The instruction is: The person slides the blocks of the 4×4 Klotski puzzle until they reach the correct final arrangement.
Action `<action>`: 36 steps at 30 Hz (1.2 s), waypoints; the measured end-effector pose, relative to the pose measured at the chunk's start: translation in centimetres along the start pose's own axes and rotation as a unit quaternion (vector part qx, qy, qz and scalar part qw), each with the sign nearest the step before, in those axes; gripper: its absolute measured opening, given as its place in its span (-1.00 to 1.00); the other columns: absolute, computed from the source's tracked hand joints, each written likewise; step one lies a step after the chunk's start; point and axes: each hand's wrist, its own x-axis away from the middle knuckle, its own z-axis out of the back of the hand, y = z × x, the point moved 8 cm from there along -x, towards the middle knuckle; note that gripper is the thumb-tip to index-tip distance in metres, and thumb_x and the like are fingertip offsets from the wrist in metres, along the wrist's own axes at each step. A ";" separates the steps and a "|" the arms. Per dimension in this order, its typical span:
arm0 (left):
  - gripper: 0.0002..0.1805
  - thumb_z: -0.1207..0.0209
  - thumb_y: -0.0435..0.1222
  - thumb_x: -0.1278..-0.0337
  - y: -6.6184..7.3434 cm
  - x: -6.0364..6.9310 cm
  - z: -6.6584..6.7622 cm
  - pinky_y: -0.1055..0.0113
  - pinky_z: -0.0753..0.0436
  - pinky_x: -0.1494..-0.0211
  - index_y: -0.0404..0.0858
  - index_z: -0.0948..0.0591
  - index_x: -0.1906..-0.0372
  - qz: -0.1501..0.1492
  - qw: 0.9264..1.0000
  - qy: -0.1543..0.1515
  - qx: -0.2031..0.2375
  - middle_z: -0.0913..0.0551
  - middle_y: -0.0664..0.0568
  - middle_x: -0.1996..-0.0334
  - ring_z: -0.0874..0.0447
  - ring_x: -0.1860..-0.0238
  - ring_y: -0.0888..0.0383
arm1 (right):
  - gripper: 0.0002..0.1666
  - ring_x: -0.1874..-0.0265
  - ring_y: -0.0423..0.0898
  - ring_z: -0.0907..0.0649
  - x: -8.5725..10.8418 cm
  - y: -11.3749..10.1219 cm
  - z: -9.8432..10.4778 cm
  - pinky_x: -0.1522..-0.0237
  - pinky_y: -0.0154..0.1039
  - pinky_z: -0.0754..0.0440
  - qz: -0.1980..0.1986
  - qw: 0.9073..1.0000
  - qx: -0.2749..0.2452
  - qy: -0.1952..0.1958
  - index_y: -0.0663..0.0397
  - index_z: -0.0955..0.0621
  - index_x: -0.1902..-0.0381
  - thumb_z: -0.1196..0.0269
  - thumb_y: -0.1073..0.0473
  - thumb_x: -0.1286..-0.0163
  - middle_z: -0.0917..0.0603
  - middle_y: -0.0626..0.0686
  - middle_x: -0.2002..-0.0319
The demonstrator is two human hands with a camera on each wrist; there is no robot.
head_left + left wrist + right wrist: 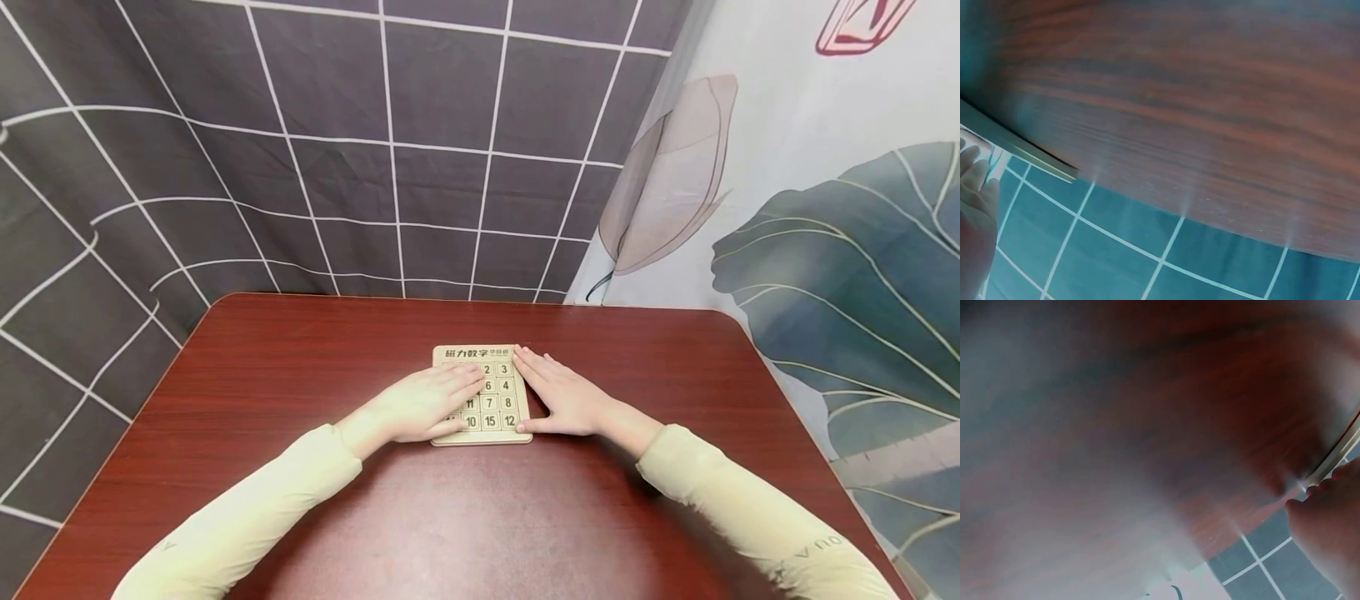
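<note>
A pale wooden number slide puzzle (490,404) lies flat on the table, with Chinese lettering along its far edge and black numerals on square tiles. Over its left side rests my left hand (427,404), palm down with the fingers straight, hiding several of the left tiles. My right hand (566,400) is against the right edge, its fingertips at the far right corner and its thumb near the tile marked 12. Only the puzzle's rim (1035,156) shows in the left wrist view. Part of the right hand (1332,525) appears beside that rim in the right wrist view.
The dark red wooden table (300,367) has rounded far corners. Behind it hangs a dark grey curtain (442,192) with a white grid. A white curtain with large leaf prints (840,250) hangs on the right.
</note>
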 end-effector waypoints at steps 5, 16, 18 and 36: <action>-0.27 -0.05 0.06 -0.58 0.3 -0.4 -0.5 0.06 -0.34 -0.72 -0.33 -0.39 -0.57 -0.008 1.000 -0.006 -0.003 -0.40 -0.18 -0.59 -0.35 -0.63 -0.06 | 0.30 -0.72 0.19 -0.12 0.0 -0.1 -0.1 -0.72 0.24 -0.15 0.003 1.000 -0.002 -0.002 0.33 -0.09 -0.69 -0.34 -0.38 -0.37 -0.03 0.26 -0.73; -0.28 -0.05 0.09 -0.58 0.2 -0.3 -0.9 0.10 -0.34 -0.72 -0.31 -0.42 -0.56 -0.010 1.000 -0.007 -0.027 -0.40 -0.17 -0.59 -0.36 -0.62 -0.05 | 0.31 -0.72 0.16 -0.13 -0.1 -0.3 0.1 -0.73 0.20 -0.14 0.001 1.000 0.020 -0.004 0.31 -0.08 -0.69 -0.34 -0.41 -0.36 -0.05 0.26 -0.72; -0.27 -0.05 0.09 -0.58 0.2 -0.1 -0.8 0.10 -0.34 -0.72 -0.31 -0.41 -0.56 -0.011 0.999 -0.006 -0.029 -0.40 -0.16 -0.59 -0.36 -0.62 -0.05 | 0.31 -0.72 0.16 -0.13 -0.1 -0.3 0.1 -0.73 0.20 -0.14 0.000 1.000 0.020 -0.003 0.31 -0.08 -0.69 -0.34 -0.41 -0.36 -0.06 0.26 -0.72; -0.27 -0.07 0.07 -0.57 -0.1 0.9 -1.0 0.11 -0.36 -0.70 -0.30 -0.40 -0.58 0.003 1.000 -0.012 -0.020 -0.40 -0.14 -0.60 -0.36 -0.63 -0.04 | 0.31 -0.71 0.16 -0.16 0.0 -0.4 0.1 -0.72 0.21 -0.16 0.003 1.000 0.024 -0.001 0.32 -0.09 -0.69 -0.35 -0.40 -0.36 -0.08 0.26 -0.72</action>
